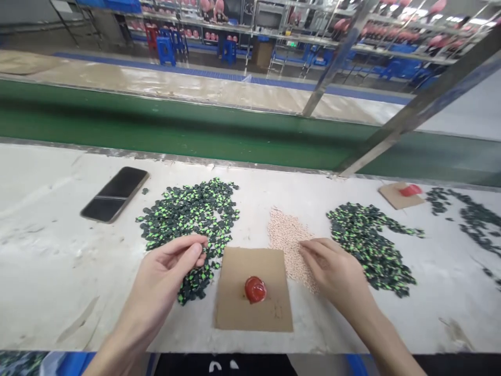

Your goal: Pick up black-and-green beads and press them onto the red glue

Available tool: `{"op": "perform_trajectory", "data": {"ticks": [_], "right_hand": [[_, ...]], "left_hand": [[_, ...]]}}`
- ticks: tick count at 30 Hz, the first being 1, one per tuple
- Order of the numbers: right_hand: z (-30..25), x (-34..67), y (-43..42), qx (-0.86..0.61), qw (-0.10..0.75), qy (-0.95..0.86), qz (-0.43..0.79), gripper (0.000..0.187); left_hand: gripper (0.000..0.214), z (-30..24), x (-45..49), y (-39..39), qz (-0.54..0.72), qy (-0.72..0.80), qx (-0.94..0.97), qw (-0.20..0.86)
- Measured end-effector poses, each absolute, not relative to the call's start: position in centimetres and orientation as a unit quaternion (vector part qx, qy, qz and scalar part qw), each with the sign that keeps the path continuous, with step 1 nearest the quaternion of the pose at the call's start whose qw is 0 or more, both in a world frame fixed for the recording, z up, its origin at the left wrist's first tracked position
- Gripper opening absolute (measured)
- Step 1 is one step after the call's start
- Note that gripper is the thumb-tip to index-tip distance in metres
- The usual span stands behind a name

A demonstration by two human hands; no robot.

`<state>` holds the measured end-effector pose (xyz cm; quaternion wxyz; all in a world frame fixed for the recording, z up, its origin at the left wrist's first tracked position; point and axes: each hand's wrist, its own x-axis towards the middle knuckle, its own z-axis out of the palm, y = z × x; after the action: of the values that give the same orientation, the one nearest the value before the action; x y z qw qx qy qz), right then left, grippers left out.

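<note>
My left hand [171,266] hovers at the right side of a pile of small black discs with bright green marks [191,209]. Its thumb and index finger are pinched together; whatever lies between them is too small to make out. My right hand [336,266] has its fingertips closed at the right edge of a spread of tiny pale pink beads [287,237], and what they grip is hidden. Between the two hands lies a square of brown cardboard [235,313] bearing a glossy red blob [255,290]. A second pile of black and green pieces [371,250] is right of my right hand.
A smartphone [115,194] lies at the left of the white table [47,261]. Farther right are another cardboard piece [391,196] with a red lump [410,190] and scattered dark pieces [479,216]. Behind the table runs a green belt [195,130], with a metal post [376,143] at right.
</note>
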<state>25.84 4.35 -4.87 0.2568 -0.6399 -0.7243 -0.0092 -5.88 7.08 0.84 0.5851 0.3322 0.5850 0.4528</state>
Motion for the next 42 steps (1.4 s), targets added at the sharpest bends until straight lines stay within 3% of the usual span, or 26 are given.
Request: {"op": "perform_trajectory", "data": {"ticks": [7, 15, 20, 24, 29, 36, 39, 42], "right_hand": [[-4.2, 25.3, 4.4, -0.662, 0.306, -0.679, 0.081, 0.028], [-2.8, 25.4, 3.3, -0.699, 0.458, -0.509, 0.205, 0.008], [-1.5, 24.2, 1.3, -0.669, 0.534, -0.391, 0.337, 0.029], [-0.4, 22.0, 0.2, -0.576, 0.586, -0.281, 0.496, 0.023], [0.5, 19.6, -0.6, -0.510, 0.577, -0.302, 0.562, 0.013], [0.3, 18.3, -0.7, -0.530, 0.572, -0.343, 0.523, 0.012], [-0.3, 18.3, -1.0, -0.545, 0.565, -0.374, 0.494, 0.009], [-0.6, 18.6, -1.4, -0.531, 0.543, -0.426, 0.491, 0.008]], "left_hand": [[0.038, 0.9, -5.1, 6.6, 0.441, 0.615, 0.297, 0.582], [0.018, 1.6, -4.3, 4.9, 0.409, 0.576, 0.403, 0.582], [0.014, 1.7, -2.2, 3.6, 0.408, 0.462, 0.441, 0.652], [0.024, 1.8, 0.4, 2.8, 0.393, 0.432, 0.482, 0.653], [0.024, 1.1, 2.1, 2.5, 0.387, 0.384, 0.686, 0.481], [0.026, 0.4, 2.4, 2.0, 0.397, 0.356, 0.806, 0.258], [0.024, 0.0, 2.1, 1.7, 0.401, 0.372, 0.794, 0.265], [0.021, -0.3, 1.7, 1.5, 0.408, 0.382, 0.748, 0.359]]}}
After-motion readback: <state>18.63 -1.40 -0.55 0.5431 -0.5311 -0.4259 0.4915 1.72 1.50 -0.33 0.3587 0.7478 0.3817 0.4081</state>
